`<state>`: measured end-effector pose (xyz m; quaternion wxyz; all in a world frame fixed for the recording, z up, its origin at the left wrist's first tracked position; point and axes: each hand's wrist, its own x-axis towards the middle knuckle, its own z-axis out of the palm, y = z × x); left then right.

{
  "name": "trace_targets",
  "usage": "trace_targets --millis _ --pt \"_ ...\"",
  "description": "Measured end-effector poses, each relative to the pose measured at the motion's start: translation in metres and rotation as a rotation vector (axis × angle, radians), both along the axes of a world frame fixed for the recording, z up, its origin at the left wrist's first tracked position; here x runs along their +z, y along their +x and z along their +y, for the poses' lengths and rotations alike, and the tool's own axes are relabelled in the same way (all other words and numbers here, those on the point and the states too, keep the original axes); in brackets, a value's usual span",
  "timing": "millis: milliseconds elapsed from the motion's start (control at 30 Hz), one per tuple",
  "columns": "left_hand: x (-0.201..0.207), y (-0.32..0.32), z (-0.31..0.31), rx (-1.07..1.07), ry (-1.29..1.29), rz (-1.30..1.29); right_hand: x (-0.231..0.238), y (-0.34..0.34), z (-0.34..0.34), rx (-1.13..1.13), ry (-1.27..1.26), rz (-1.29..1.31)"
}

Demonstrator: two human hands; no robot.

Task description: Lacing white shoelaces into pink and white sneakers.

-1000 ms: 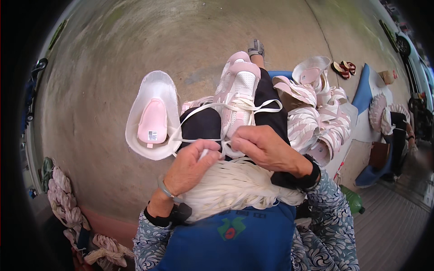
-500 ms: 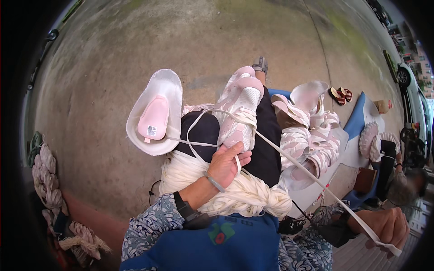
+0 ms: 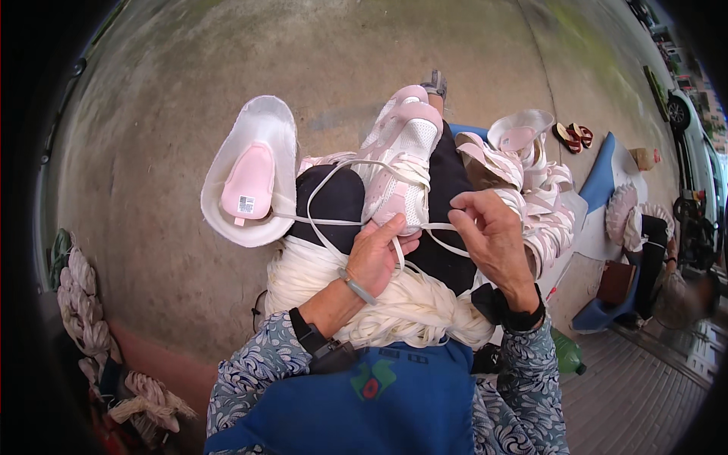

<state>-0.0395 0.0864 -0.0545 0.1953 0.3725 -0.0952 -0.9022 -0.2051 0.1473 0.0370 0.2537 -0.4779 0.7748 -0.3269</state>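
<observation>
A pink and white mesh shoe upper (image 3: pixel 398 171) lies over my dark-trousered legs, partly laced. My left hand (image 3: pixel 379 254) grips its near end, thumb on top and fingers underneath. From there a white shoelace (image 3: pixel 327 222) loops out to the left and back over the upper. Just right of that end, my right hand (image 3: pixel 497 239) has thumb and forefinger pinched on another stretch of the lace. Off my left knee hangs a white upper lining with a pink tongue (image 3: pixel 250 182) bearing a small label. Across my lap lies a thick bundle of cream laces (image 3: pixel 318 288).
Several more pink and white uppers (image 3: pixel 542 201) are piled on my right. Sandals (image 3: pixel 572 136) and a blue-edged board (image 3: pixel 599 182) lie beyond. More bundled laces (image 3: pixel 80 303) hang at the left. Another person (image 3: pixel 652 258) sits at the far right near a green bottle (image 3: pixel 567 351).
My right hand has come back from the far lower right to beside the upper; the lace that was pulled taut now hangs slack in a small loop. My left hand keeps its hold.
</observation>
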Motion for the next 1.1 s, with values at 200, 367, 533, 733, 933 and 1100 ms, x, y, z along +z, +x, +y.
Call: trace_targets --millis 200,367,533,733,933,1100 --pt "0.000 0.002 0.000 -0.026 -0.006 0.004 -0.048 0.003 -0.025 0.057 -0.046 0.185" --pt "0.002 0.002 0.000 -0.047 -0.002 -0.026 -0.054 0.014 -0.035 0.036 -0.050 0.365" --pt "0.003 0.005 0.000 -0.048 -0.001 -0.039 -0.057 0.014 -0.039 0.179 -0.069 0.543" --pt "0.036 0.037 -0.028 -0.534 -0.056 -0.107 -0.051 0.001 -0.021 0.139 -0.095 0.254" --pt "0.047 0.014 -0.073 -0.395 -1.127 -0.447 -0.041 0.014 -0.015 0.124 -0.030 0.199" --pt "0.021 -0.006 -0.097 -0.322 -1.828 -0.588 -0.042 0.017 -0.014 0.108 0.039 0.234"
